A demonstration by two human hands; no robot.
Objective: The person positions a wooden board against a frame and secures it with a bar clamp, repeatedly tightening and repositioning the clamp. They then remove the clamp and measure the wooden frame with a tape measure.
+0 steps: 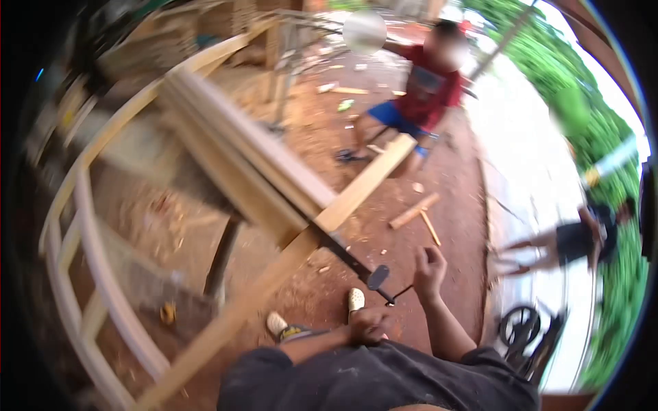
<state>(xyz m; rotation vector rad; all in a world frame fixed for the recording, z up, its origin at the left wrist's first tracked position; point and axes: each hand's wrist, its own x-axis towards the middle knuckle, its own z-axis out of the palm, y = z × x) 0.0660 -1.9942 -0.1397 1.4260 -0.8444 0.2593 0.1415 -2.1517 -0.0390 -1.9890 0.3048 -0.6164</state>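
Note:
A long dark bar clamp (346,257) runs along a wooden frame and ends near my body in a rounded metal head and a screw with a thin crank handle (403,294). My right hand (430,274) is raised at the handle's outer end, its fingers curled; the handle meets its palm side. Just below the screw end, my left hand (370,325) is closed in front of my shirt, and what it may hold is hidden. The clamp lies between thick parallel boards (240,157) and passes a crossing wooden rail (367,185).
Curved slatted woodwork (89,205) stands at the left. Wood offcuts (415,210) lie on the reddish dirt. A person in a red shirt (428,96) is beyond the rail; another person (582,236) is on the pale pavement at right, near a wheeled thing (521,329).

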